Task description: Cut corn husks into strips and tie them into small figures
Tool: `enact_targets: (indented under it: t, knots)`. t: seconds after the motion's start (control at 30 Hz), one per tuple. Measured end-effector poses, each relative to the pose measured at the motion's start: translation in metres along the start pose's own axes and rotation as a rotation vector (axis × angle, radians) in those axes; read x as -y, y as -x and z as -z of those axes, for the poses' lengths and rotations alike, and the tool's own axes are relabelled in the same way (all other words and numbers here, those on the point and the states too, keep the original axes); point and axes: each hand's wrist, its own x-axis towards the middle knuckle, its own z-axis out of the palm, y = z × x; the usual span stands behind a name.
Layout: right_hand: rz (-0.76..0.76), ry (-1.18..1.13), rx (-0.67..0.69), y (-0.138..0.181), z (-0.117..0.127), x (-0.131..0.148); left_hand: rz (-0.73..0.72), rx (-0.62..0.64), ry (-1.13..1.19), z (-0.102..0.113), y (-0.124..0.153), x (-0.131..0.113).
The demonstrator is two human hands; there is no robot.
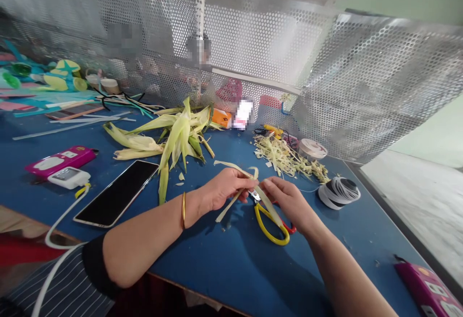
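Pale corn husk strips (pixel 269 205) cross between my two hands above the blue table. My left hand (pixel 231 186) pinches them where they meet, and one strip end hangs down to the left. With its thumb and fingers together, my right hand (pixel 284 196) grips the strips at their right side. Directly under the hands lies a pair of scissors (pixel 271 235) with one yellow and one red handle loop; their blades are mostly hidden. Beyond my left hand sits a pile of green and pale corn husks (pixel 183 131).
Shredded husk bits (pixel 277 153) lie beyond my right hand, near a tape roll (pixel 313 148) and a thread spool (pixel 339 192). A black phone (pixel 117 194) and a purple box (pixel 61 160) are at left. A perforated metal screen (pixel 253 42) borders the back.
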Motion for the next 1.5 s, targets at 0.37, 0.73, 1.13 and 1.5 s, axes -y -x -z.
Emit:
enact_targets:
  t: [0.37,0.73,1.13,1.5]
  knots:
    - [0.228,0.289,-0.005,0.007,0.009,0.009,-0.042,0.056,-0.292,-0.003,0.002,0.006]
    - [0.04,-0.289,-0.058,0.006,-0.015,0.006,0.031,0.265,-0.347,-0.01,0.007,0.008]
    - [0.163,-0.103,-0.257,0.01,-0.026,-0.003,0.033,0.329,-0.369,-0.013,0.011,0.01]
    - [0.209,0.009,0.141,-0.003,0.009,0.002,0.157,0.195,-0.033,-0.005,0.006,0.0]
